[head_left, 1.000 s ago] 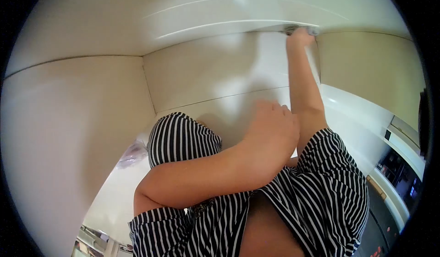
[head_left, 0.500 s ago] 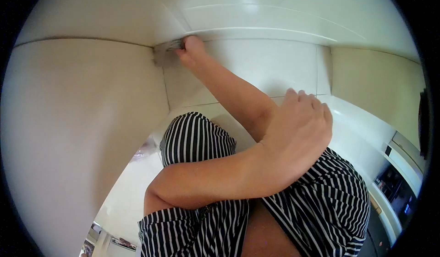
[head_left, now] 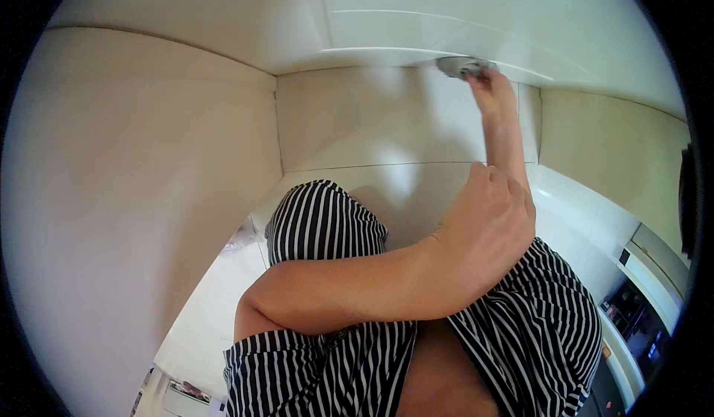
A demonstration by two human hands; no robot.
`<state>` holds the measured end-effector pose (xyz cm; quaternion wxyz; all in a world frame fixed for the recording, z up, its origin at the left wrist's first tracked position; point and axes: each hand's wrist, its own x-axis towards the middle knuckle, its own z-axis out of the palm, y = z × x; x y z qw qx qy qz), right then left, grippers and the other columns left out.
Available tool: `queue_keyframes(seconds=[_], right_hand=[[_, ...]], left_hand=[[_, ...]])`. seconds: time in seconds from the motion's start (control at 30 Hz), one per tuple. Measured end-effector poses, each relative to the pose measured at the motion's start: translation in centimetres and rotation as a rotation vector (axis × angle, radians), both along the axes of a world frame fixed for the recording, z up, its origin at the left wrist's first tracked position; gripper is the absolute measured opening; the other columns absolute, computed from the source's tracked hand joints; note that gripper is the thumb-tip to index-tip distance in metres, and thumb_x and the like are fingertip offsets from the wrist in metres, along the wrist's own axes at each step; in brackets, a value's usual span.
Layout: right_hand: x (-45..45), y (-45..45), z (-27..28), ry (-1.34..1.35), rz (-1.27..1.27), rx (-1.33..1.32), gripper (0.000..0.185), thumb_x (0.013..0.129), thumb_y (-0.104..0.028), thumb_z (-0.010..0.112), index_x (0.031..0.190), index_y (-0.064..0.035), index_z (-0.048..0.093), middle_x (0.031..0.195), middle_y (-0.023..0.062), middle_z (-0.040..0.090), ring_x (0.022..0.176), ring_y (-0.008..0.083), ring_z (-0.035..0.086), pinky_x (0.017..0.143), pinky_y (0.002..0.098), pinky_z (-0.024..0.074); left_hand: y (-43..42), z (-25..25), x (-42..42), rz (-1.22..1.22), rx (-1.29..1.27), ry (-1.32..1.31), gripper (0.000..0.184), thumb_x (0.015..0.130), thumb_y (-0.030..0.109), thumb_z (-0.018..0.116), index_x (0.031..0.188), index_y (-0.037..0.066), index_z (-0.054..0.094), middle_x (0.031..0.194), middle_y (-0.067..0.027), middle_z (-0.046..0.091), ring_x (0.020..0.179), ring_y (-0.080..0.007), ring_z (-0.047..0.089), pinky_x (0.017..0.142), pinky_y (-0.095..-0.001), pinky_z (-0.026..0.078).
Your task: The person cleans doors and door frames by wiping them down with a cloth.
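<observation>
My right hand [head_left: 492,90] presses a crumpled grey cloth [head_left: 461,67] to the tiled floor [head_left: 349,112], along the foot of the white glossy panel [head_left: 416,30]. Its fingers are closed on the cloth's right part. Bent across my body, my left arm ends in my left hand [head_left: 491,212], which hangs in front of my right forearm near the striped clothing. The fingers of that hand curl downward, and their tips are partly hidden, so whether anything lies under them does not show.
A pale panel [head_left: 134,164] rises on the left, and a cream panel [head_left: 610,134] stands on the right. My knee in striped fabric [head_left: 323,224] is at centre left. Behind it lies a clear plastic bag [head_left: 242,238]. Dark shelves [head_left: 636,317] show at lower right.
My right hand with the cloth went to the left corner, then came back right along the foot of the panel. My left hand moved slightly right from its first place.
</observation>
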<state>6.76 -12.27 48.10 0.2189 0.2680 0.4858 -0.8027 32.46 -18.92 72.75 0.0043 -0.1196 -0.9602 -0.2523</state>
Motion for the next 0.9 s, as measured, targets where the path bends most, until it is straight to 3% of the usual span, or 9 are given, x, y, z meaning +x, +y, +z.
queue_keyframes(seconds=[0.07,0.13,0.3,0.47,0.63,0.7,0.73,0.8,0.9], right_hand=[[1.0,-1.1,-4.5,0.579,0.782,0.591,0.025,0.091,-0.016,0.058,0.102,0.0060,0.063,0.096,0.0172,0.066,0.090,0.0273,0.063,0.083,0.0389,0.0518],[6.4,-6.6,2.1,0.749,1.358,1.007,0.023,0.094,-0.011,0.058,0.107,0.0078,0.062,0.099,0.0147,0.065,0.091,0.0187,0.062,0.080,0.0323,0.0552],[15.0,-18.8,-0.6,0.848,1.254,0.496,0.030,0.085,-0.028,0.074,0.086,0.0010,0.068,0.072,0.0051,0.064,0.066,0.0141,0.055,0.063,0.0339,0.0472],[18.9,-22.6,1.2,0.803,1.274,0.352,0.030,0.085,-0.022,0.070,0.101,0.0023,0.064,0.091,0.0139,0.064,0.083,0.0241,0.059,0.078,0.0377,0.0500],[14.6,-18.9,-10.6,1.027,1.189,0.729,0.037,0.085,-0.013,0.066,0.117,0.0032,0.057,0.110,0.0185,0.061,0.101,0.0333,0.060,0.090,0.0417,0.0491],[14.1,-19.2,-8.9,-0.137,0.165,0.047,0.035,0.083,-0.009,0.063,0.115,0.0034,0.056,0.112,0.0179,0.061,0.100,0.0349,0.061,0.092,0.0440,0.0472],[14.0,-18.1,-7.7,-0.135,0.160,0.046,0.035,0.083,-0.009,0.063,0.115,0.0034,0.056,0.112,0.0179,0.061,0.100,0.0349,0.061,0.092,0.0440,0.0472],[14.8,-14.3,-5.8,0.479,0.224,0.821,0.032,0.083,-0.009,0.061,0.113,0.0004,0.058,0.109,0.0195,0.061,0.099,0.0342,0.060,0.088,0.0455,0.0475],[15.9,-13.8,-7.2,0.917,0.633,1.175,0.037,0.079,-0.012,0.064,0.116,-0.0058,0.059,0.114,0.0188,0.059,0.108,0.0342,0.056,0.090,0.0482,0.0462]], left_hand=[[0.0,-0.3,0.0,0.045,0.021,0.075,0.022,0.078,0.013,0.058,0.092,-0.002,0.063,0.081,-0.0113,0.062,0.079,-0.0225,0.062,0.066,-0.0345,0.044],[-0.3,-0.2,-0.2,0.026,0.053,0.083,0.023,0.078,0.012,0.058,0.094,-0.003,0.063,0.081,-0.0114,0.062,0.079,-0.0226,0.062,0.066,-0.0343,0.044],[-0.7,0.1,-0.7,0.071,0.052,0.113,0.026,0.078,0.012,0.058,0.097,-0.005,0.063,0.081,-0.0116,0.063,0.077,-0.0226,0.062,0.066,-0.0339,0.044],[-1.4,0.0,-1.2,0.091,0.019,0.041,0.028,0.077,0.012,0.058,0.098,-0.005,0.062,0.081,-0.0123,0.062,0.076,-0.0228,0.061,0.067,-0.0337,0.045],[-1.3,-0.5,-1.3,0.167,-0.011,0.080,0.019,0.078,0.014,0.059,0.090,-0.001,0.064,0.081,-0.0096,0.063,0.078,-0.0208,0.059,0.068,-0.0332,0.043],[-0.8,-0.3,-1.0,0.124,0.018,0.022,0.025,0.078,0.013,0.058,0.096,-0.004,0.063,0.083,-0.0112,0.063,0.080,-0.0224,0.061,0.068,-0.0337,0.046],[-0.3,-0.5,-0.9,0.104,0.007,0.020,0.021,0.078,0.014,0.059,0.091,-0.001,0.065,0.081,-0.0093,0.063,0.078,-0.0207,0.059,0.068,-0.0331,0.043],[0.2,-1.2,-0.4,0.077,-0.002,0.025,0.018,0.078,0.016,0.059,0.086,0.002,0.067,0.079,-0.0073,0.063,0.077,-0.0189,0.058,0.068,-0.0326,0.040],[0.8,-2.1,-0.2,0.063,0.018,0.034,0.018,0.078,0.016,0.059,0.087,0.002,0.067,0.079,-0.0068,0.063,0.078,-0.0191,0.058,0.068,-0.0327,0.040]])
